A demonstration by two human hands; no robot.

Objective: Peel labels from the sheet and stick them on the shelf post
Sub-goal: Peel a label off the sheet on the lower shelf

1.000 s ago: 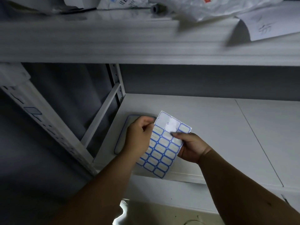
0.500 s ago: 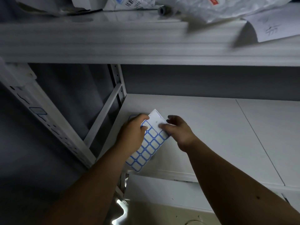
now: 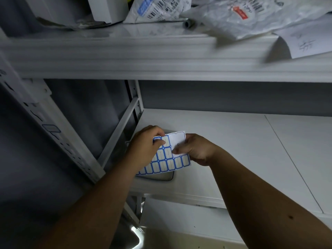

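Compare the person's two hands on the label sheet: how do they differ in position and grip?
The left hand covers the label sheet's left side from above, fingers curled over its top edge; the right hand comes from the right and pinches near the sheet's middle. The left hand hides several blue-bordered labels; the right hand sits by the bare peeled area. Both grip the same sheet above the lower shelf.

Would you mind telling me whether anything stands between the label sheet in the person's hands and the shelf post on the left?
Nothing visible does. Both hands, left hand and right hand, hold the blue-bordered label sheet over the white lower shelf; open space separates it from the perforated white metal shelf post.
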